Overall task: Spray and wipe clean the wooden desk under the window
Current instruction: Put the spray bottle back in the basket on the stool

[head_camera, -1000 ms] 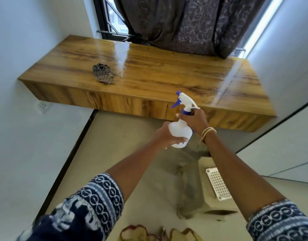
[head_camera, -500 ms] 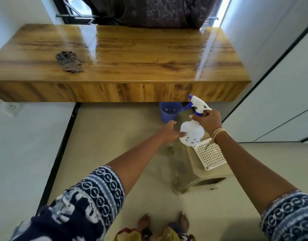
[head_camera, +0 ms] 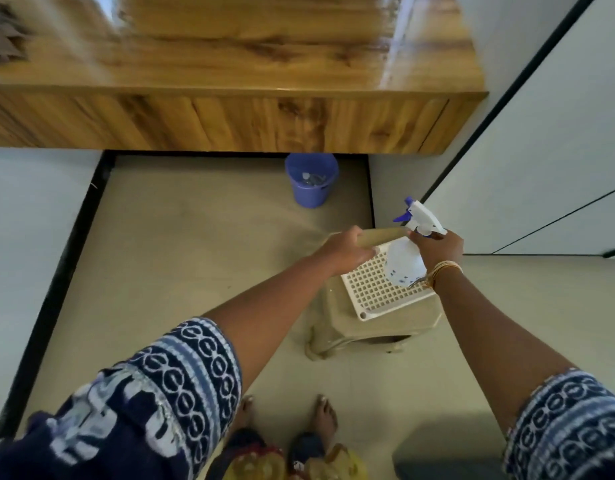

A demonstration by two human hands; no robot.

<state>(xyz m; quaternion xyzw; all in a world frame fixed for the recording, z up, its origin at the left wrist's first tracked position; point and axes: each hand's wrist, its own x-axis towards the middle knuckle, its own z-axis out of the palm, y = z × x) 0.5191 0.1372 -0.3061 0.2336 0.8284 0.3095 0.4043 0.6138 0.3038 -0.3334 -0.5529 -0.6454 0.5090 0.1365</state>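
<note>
The broad brown wooden desk [head_camera: 230,46] has a glossy, grained top. The white-and-blue plastic spray bottle [head_camera: 408,258] looks smooth. The white perforated stool seat [head_camera: 375,289] seems matt plastic, the blue bucket [head_camera: 311,181] too.

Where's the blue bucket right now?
In the head view, the blue bucket stands on the floor at upper centre, just under the wooden desk's front edge, beyond the beige stool.

A single head-worn wide-angle view looks steeply down from standing height, facing the wooden counter [head_camera: 230,64] across the top edge, with both outstretched arms close below and the floor [head_camera: 195,254] and feet at the bottom.
</note>
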